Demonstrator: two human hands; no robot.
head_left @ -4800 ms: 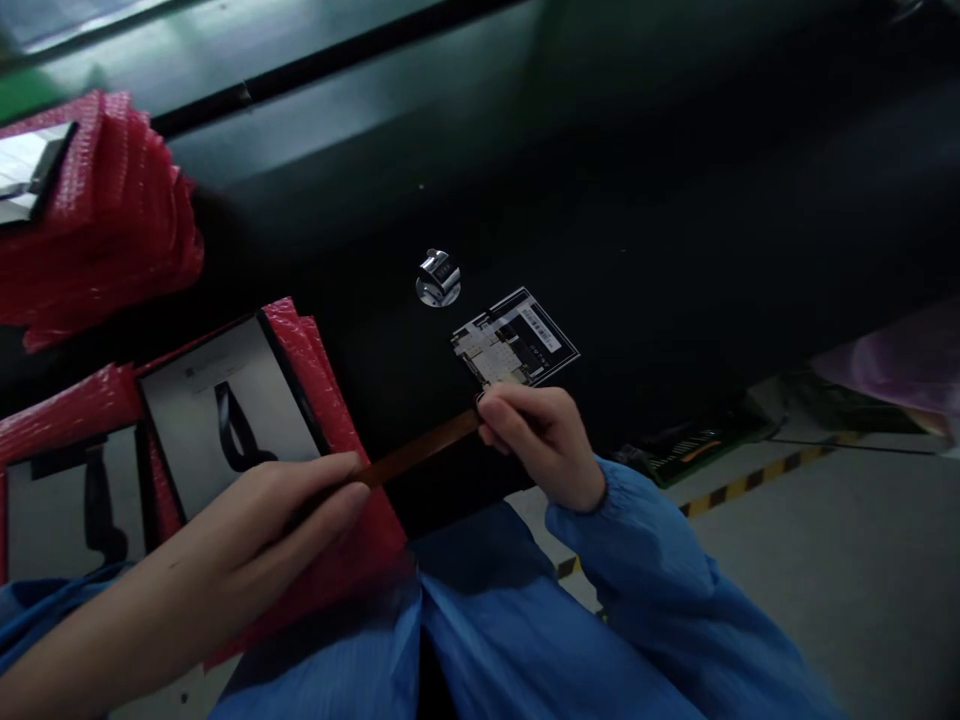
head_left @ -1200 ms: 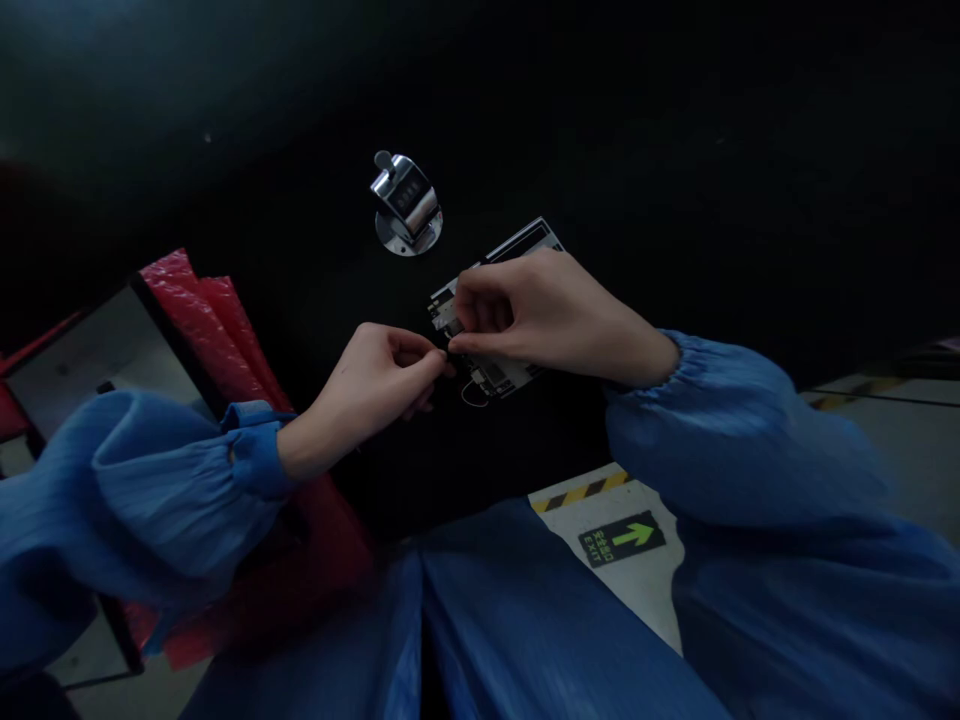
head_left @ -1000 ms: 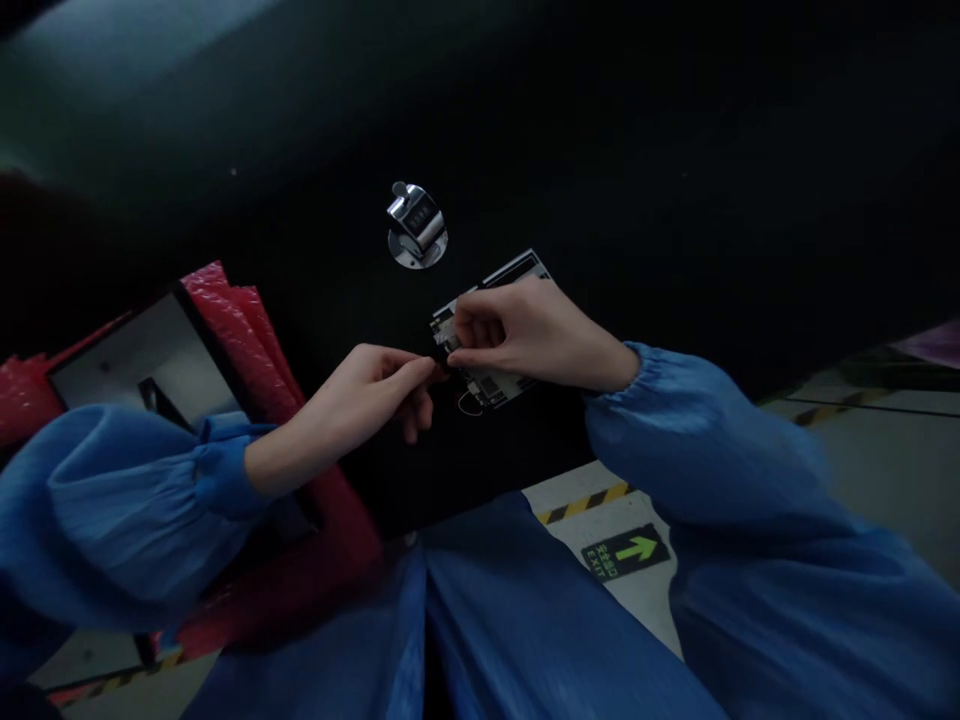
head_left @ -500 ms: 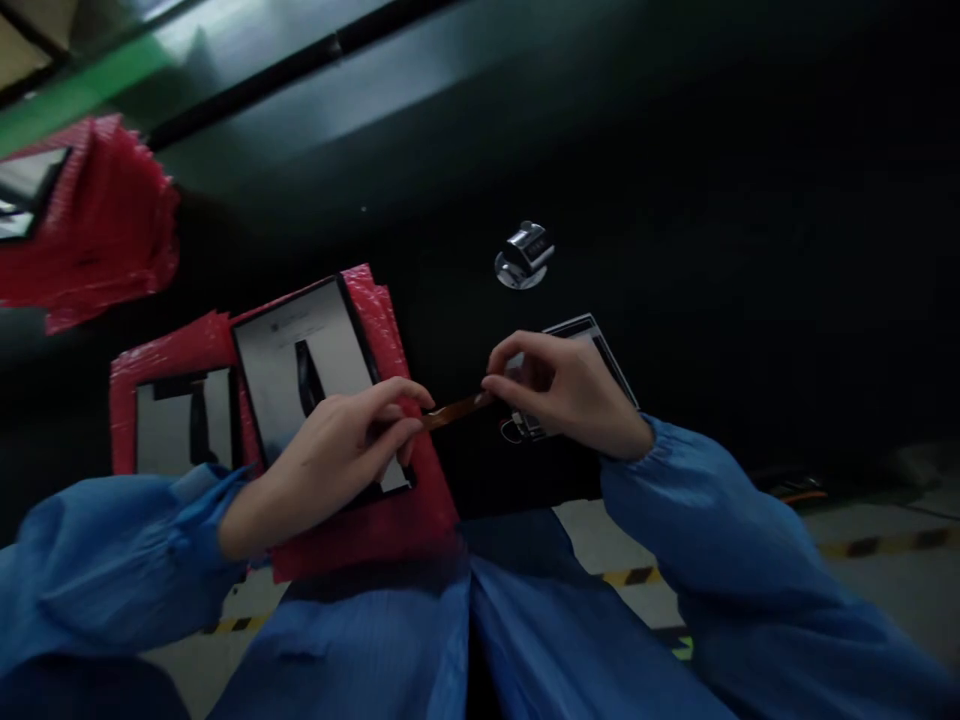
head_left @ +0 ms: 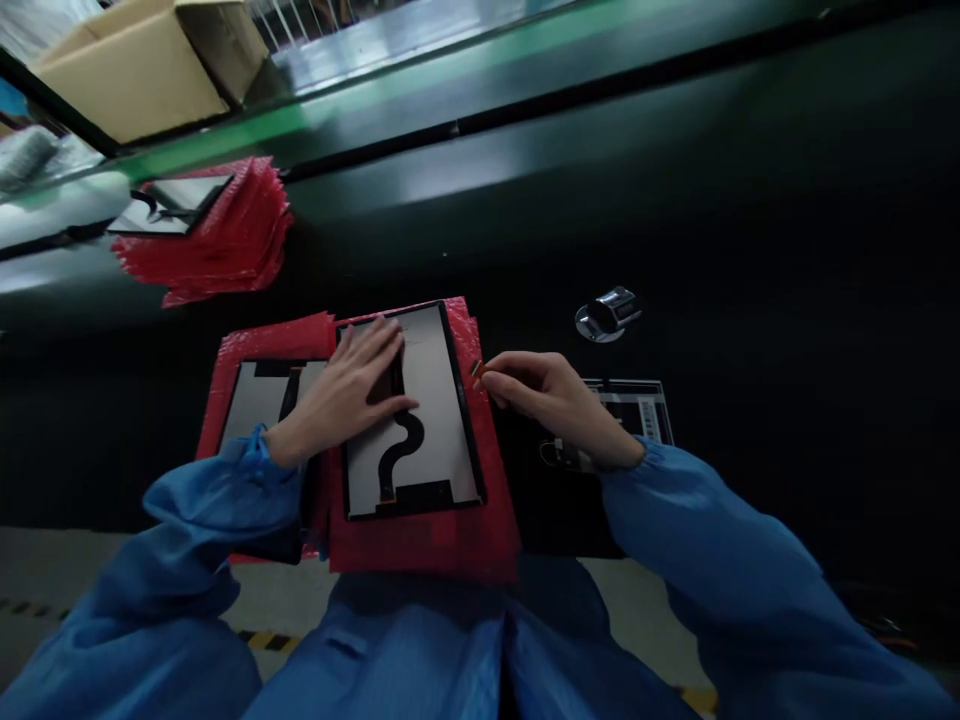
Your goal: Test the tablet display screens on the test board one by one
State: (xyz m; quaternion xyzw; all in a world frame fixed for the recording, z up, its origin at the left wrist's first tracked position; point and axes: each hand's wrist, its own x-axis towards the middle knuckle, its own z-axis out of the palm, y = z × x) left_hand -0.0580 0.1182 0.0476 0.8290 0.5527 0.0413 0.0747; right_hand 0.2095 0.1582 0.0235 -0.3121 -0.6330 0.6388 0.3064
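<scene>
My left hand [head_left: 352, 385] lies flat with fingers spread on a grey display panel [head_left: 431, 420] that has a black curved flex cable and rests on red bubble wrap [head_left: 427, 535]. My right hand [head_left: 551, 400] is closed in a pinch on the tip of a small brown flex strip [head_left: 477, 369], just right of the panel's edge. Under the right wrist lies a small circuit board [head_left: 637, 408] on the black table. A second panel [head_left: 259, 400] on red wrap sits to the left, partly hidden by my left wrist.
A chrome tally counter [head_left: 609, 313] stands on the black table [head_left: 750, 330] beyond my right hand. A stack of red bubble wrap with a panel on top [head_left: 202, 225] lies at the far left. A cardboard box [head_left: 142, 65] sits behind a green-edged belt.
The view has swung left. My left hand let go of the brown strip and moved onto the panel, flat. My right hand moved off the circuit board toward the panel, still pinching the strip.
</scene>
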